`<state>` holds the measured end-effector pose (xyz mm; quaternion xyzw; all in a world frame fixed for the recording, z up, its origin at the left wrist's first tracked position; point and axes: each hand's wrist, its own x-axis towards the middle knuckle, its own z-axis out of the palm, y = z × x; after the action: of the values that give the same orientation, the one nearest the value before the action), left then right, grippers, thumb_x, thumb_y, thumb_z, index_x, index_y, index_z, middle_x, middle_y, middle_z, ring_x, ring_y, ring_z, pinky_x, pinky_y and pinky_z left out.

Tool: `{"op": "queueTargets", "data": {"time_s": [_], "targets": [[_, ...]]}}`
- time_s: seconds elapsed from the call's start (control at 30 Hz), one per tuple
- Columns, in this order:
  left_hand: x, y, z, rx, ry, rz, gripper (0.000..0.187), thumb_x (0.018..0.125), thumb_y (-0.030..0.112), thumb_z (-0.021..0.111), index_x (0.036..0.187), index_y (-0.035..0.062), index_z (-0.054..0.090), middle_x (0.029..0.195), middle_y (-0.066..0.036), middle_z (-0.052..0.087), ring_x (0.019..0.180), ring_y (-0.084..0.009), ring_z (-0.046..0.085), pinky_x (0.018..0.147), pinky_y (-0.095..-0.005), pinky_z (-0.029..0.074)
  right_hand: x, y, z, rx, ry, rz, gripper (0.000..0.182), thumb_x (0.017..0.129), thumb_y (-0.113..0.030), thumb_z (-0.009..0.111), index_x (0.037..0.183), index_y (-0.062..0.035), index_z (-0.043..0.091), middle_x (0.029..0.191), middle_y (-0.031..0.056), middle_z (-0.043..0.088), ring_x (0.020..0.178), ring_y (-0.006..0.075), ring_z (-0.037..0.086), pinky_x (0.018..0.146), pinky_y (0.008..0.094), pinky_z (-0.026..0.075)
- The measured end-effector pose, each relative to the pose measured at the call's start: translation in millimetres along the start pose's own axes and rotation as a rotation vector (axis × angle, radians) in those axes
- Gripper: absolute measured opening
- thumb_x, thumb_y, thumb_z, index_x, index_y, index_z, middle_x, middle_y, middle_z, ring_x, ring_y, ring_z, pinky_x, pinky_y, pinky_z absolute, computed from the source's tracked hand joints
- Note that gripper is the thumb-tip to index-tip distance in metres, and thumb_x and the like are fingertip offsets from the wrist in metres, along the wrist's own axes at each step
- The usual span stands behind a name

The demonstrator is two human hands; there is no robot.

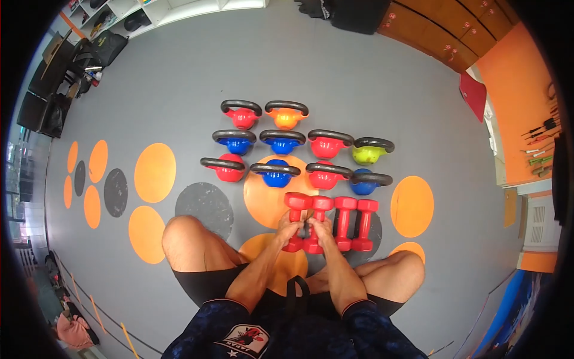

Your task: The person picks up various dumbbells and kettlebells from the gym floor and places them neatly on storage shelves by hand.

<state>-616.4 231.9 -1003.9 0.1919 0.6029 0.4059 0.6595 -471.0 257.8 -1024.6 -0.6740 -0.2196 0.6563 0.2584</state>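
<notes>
Your left hand (289, 228) clasps the leftmost red dumbbell (297, 200), your right hand (321, 230) the adjacent dumbbell (323, 203); you're apparently lining them up, and squaring both probably comes next.

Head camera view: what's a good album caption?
Left hand and right hand each grasp a red hex-ended dumbbell before three rows of black-handled, brightly coloured round kettlebells.

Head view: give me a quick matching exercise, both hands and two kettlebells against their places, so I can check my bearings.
1. Left hand
2. Right hand
3. Orange kettlebell
4. Yellow-green kettlebell

A. On the second dumbbell from the left
B. Right end of the middle kettlebell row
C. On the leftmost dumbbell
D. Right end of the farthest kettlebell row

Pairs: 1-C, 2-A, 3-D, 4-B
</notes>
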Motion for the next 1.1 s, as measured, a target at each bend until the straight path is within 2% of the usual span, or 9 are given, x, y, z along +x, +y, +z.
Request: {"op": "queueTargets", "data": {"time_s": [0.17,0.27,0.37,0.53,0.7,0.8,0.93,1.03,1.1], "targets": [[-35.2,54.5,8.8,-0.104,-0.072,-0.032,0.036,0.074,-0.01,0.059,0.107,0.0044,0.057,0.071,-0.003,0.059,0.056,-0.0126,0.055,0.05,-0.027,0.046,-41.0,-34.2,5.1,0.073,0.018,-0.089,0.015,0.076,-0.004,0.069,0.085,-0.0067,0.058,0.066,0.0028,0.057,0.052,0.0139,0.055,0.047,0.0292,0.047],[-54.5,63.2,4.0,-0.109,-0.074,0.013,0.032,0.071,-0.008,0.059,0.101,0.0032,0.058,0.071,-0.004,0.059,0.056,-0.0127,0.055,0.051,-0.028,0.047,-79.3,-53.2,5.5,0.076,-0.032,-0.153,0.015,0.077,-0.002,0.068,0.084,-0.0059,0.056,0.066,0.0032,0.057,0.052,0.0137,0.054,0.047,0.0289,0.046],[-94.1,95.7,4.1,-0.194,-0.119,-0.06,0.026,0.068,-0.007,0.059,0.092,0.0031,0.059,0.07,-0.004,0.058,0.056,-0.0126,0.055,0.053,-0.0285,0.047,-138.4,-79.9,6.4,0.074,-0.053,-0.199,0.013,0.074,-0.001,0.067,0.082,-0.0047,0.057,0.066,0.0032,0.057,0.052,0.0138,0.054,0.049,0.0292,0.043],[-203.7,193.3,8.2,-0.122,-0.134,-0.125,0.023,0.066,-0.009,0.057,0.085,0.0036,0.056,0.069,-0.003,0.056,0.057,-0.0137,0.055,0.053,-0.0279,0.046,-281.5,-182.3,25.9,-0.002,0.018,-0.173,0.011,0.071,-0.001,0.066,0.078,-0.004,0.058,0.063,0.0027,0.056,0.053,0.0143,0.055,0.05,0.0296,0.043],[-334.5,304.3,13.2,-0.15,-0.144,-0.101,0.032,0.063,-0.01,0.055,0.091,0.0035,0.055,0.07,-0.004,0.056,0.062,-0.015,0.055,0.058,-0.029,0.046,-399.3,-227.7,27.3,0.237,-0.24,-0.104,0.026,0.069,0.01,0.062,0.092,-0.001,0.057,0.075,0.0062,0.059,0.058,0.0161,0.058,0.052,0.03,0.045],[-409.0,374.9,17.4,-0.151,-0.069,-0.043,0.032,0.062,-0.011,0.056,0.091,0.0041,0.056,0.071,-0.003,0.056,0.063,-0.0145,0.056,0.058,-0.0294,0.046,-477.5,-281.4,38.4,0.189,-0.315,-0.108,0.023,0.068,0.01,0.061,0.086,-0.0026,0.055,0.074,0.0064,0.058,0.059,0.0168,0.056,0.055,0.0303,0.045],[-481.5,434.6,7.0,-0.17,0.025,0.113,0.031,0.062,-0.008,0.06,0.091,0.0023,0.059,0.077,-0.003,0.058,0.067,-0.0138,0.058,0.059,-0.0288,0.047,-562.2,-351.8,69.2,-0.007,-0.322,-0.223,0.024,0.068,0.008,0.063,0.09,-0.001,0.059,0.074,0.0081,0.062,0.062,0.0163,0.059,0.057,0.0302,0.047],[-522.5,469.8,-3.2,0.081,0.227,0.367,0.036,0.063,-0.007,0.065,0.097,0.0032,0.063,0.091,-0.006,0.064,0.077,-0.0169,0.062,0.069,-0.0301,0.051,-594.0,-375.6,93.4,-0.138,-0.385,-0.407,0.026,0.069,0.007,0.066,0.093,-0.0004,0.06,0.076,0.008,0.063,0.063,0.0161,0.06,0.057,0.0303,0.048],[-541.8,510.4,-18.1,0.106,0.235,0.443,0.038,0.064,-0.004,0.07,0.101,0.004,0.065,0.095,-0.007,0.067,0.084,-0.0187,0.064,0.075,-0.0325,0.052,-622.0,-407.6,122.0,-0.137,-0.422,-0.507,0.028,0.07,0.005,0.069,0.095,-0.0011,0.06,0.077,0.0062,0.063,0.064,0.0159,0.061,0.059,0.0303,0.049]]}}
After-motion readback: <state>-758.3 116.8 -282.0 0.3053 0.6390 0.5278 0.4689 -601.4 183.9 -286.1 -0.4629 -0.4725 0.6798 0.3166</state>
